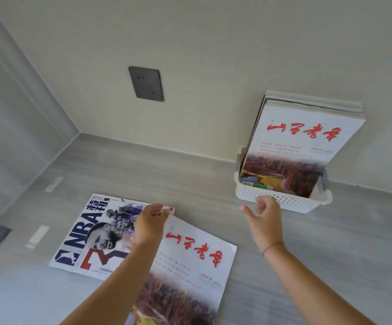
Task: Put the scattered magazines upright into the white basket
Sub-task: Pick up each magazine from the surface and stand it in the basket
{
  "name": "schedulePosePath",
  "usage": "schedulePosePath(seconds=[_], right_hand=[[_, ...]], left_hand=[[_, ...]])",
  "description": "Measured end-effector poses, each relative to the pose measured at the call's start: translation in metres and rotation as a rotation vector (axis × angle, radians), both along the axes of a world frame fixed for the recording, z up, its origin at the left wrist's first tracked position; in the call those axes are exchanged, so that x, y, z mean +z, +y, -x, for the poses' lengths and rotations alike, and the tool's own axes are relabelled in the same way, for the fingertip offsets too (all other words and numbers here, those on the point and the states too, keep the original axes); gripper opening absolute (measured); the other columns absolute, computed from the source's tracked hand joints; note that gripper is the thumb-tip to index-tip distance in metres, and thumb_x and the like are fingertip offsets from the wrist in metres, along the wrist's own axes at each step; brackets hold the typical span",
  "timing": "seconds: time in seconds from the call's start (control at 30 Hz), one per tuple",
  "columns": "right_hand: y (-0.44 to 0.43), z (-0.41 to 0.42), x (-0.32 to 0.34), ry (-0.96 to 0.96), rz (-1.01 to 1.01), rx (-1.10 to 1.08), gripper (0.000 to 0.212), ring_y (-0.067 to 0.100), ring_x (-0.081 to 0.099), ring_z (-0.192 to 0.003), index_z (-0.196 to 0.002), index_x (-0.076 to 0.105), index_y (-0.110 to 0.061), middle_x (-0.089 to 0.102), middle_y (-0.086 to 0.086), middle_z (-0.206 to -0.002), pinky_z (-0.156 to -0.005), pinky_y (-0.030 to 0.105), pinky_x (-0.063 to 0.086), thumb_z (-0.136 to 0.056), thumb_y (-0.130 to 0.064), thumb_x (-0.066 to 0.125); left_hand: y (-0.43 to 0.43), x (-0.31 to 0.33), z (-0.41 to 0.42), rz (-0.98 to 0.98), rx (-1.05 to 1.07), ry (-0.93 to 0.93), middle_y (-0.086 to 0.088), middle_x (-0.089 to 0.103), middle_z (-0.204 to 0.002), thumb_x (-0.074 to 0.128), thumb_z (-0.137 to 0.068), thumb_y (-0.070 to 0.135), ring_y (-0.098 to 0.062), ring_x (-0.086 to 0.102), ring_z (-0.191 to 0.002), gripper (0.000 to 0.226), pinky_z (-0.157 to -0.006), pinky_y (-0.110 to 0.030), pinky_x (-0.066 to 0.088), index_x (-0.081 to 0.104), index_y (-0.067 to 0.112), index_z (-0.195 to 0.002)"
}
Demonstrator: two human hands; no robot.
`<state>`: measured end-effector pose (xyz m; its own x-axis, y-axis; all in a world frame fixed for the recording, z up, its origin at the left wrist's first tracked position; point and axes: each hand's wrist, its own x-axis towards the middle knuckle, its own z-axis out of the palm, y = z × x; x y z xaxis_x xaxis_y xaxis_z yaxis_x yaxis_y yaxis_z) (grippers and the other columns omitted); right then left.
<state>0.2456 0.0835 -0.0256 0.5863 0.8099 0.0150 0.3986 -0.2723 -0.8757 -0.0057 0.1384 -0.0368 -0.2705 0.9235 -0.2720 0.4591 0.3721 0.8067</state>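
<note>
Basket (pixel 281 202) contents behind front magazine (pixel 293 146)

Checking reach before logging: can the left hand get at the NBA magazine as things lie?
Probably yes. The left hand hovers at the NBA magazine, whose left part lies bare; the landscape magazine overlaps its right side.

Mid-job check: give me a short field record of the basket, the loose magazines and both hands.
basket: white perforated plastic basket against the wall, several magazines standing in it
front magazine in basket: white cover with red calligraphy
loose magazines: NBA magazine flat, partly under a red-calligraphy magazine
left hand: fingers pinching the top corner of the loose calligraphy magazine
right hand: empty, near basket front
</note>
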Motion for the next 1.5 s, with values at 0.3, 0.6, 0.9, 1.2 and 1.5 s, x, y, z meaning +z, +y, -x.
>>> schedulePosePath(seconds=[0.3, 0.6, 0.9, 1.2, 1.5], right_hand=[[-0.078, 0.093, -0.051, 0.038, 0.289, -0.043, 0.058, 0.031, 0.049, -0.116, -0.116, 0.053, -0.003, 0.052, 0.017, -0.121, -0.097, 0.034, 0.039, -0.069, -0.022, 0.079], [-0.105, 0.112, -0.050, 0.181, 0.324, -0.006, 0.075, 0.030, 0.046, -0.122, -0.131, 0.043, -0.004, 0.043, 0.016, -0.134, -0.104, 0.041, 0.039, -0.069, -0.020, 0.080], [-0.101, 0.097, -0.044, 0.500, 0.139, -0.022, 0.056, 0.028, 0.060, -0.109, -0.120, 0.049, -0.003, 0.062, 0.015, -0.118, -0.093, 0.043, 0.051, -0.072, -0.002, 0.076], [-0.093, 0.031, -0.016, 0.682, 0.017, -0.010, 0.023, 0.017, 0.063, -0.100, -0.092, 0.068, -0.020, 0.071, -0.007, -0.100, -0.082, 0.030, 0.046, -0.089, -0.001, 0.054], [-0.033, -0.088, 0.073, 0.468, -0.293, -0.064, 0.028, 0.009, 0.064, -0.087, -0.110, 0.062, -0.008, 0.065, 0.008, -0.108, -0.081, 0.025, 0.049, -0.088, 0.005, 0.051]], left_hand=[[-0.091, -0.035, 0.074, 0.096, -0.101, 0.083, -0.006, 0.065, -0.116, 0.065, -0.084, 0.029, -0.021, 0.059, -0.102, 0.040, -0.086, -0.031, 0.047, 0.059, 0.011, -0.118], [-0.081, -0.022, 0.069, 0.303, -0.183, -0.024, -0.003, 0.067, -0.103, 0.063, -0.084, 0.030, -0.017, 0.056, -0.084, 0.037, -0.071, -0.026, 0.043, 0.061, 0.011, -0.116], [-0.080, 0.005, 0.050, 0.212, -0.370, -0.348, 0.004, 0.072, -0.097, 0.060, -0.089, 0.021, -0.015, 0.066, -0.091, 0.013, -0.062, -0.015, 0.047, 0.066, 0.020, -0.101], [-0.046, 0.058, 0.009, 0.087, -0.516, -0.530, 0.005, 0.074, -0.101, 0.054, -0.092, 0.018, -0.016, 0.069, -0.095, 0.019, -0.080, -0.021, 0.056, 0.071, 0.023, -0.098], [0.022, 0.119, -0.114, -0.150, -0.457, -0.479, -0.002, 0.072, -0.081, 0.068, -0.081, 0.008, -0.017, 0.065, -0.077, 0.012, -0.085, -0.041, 0.056, 0.073, 0.018, -0.077]])
